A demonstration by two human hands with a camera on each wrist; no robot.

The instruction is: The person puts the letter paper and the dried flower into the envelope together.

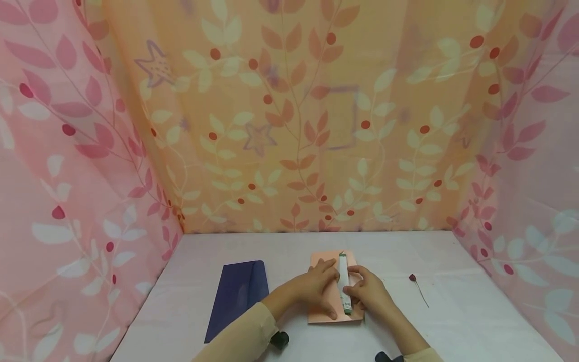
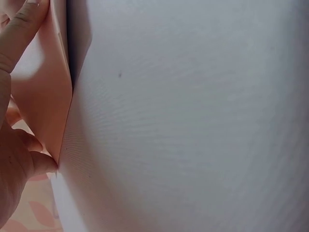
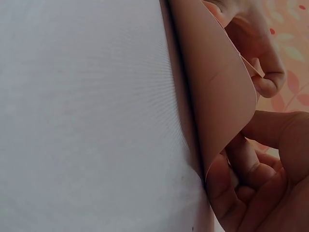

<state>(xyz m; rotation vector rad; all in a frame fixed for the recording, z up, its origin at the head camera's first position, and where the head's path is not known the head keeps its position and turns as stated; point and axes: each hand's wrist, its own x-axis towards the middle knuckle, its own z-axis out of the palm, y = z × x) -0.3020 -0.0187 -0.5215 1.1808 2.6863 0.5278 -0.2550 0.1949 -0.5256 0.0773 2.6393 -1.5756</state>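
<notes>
A peach paper envelope (image 1: 323, 299) lies between the hands, its near edge bowed up off the table in both wrist views. A narrow white strip with green ends (image 1: 345, 289) shows along its right part. My left hand (image 1: 316, 286) holds the envelope from the left, thumb against its face near the lower edge and fingers bent beside the strip. My right hand (image 1: 368, 291) pinches the right edge between thumb and fingers. In the right wrist view, the right fingers (image 3: 224, 186) curl close against the bent envelope (image 3: 215, 82).
A dark blue envelope (image 1: 232, 296) lies to the left, partly behind the left sleeve (image 1: 246, 334). On the right is a small dried red flower (image 1: 412, 277) with a thin stem. Patterned curtains (image 1: 289, 151) surround the white table (image 1: 470, 306) at the back and sides.
</notes>
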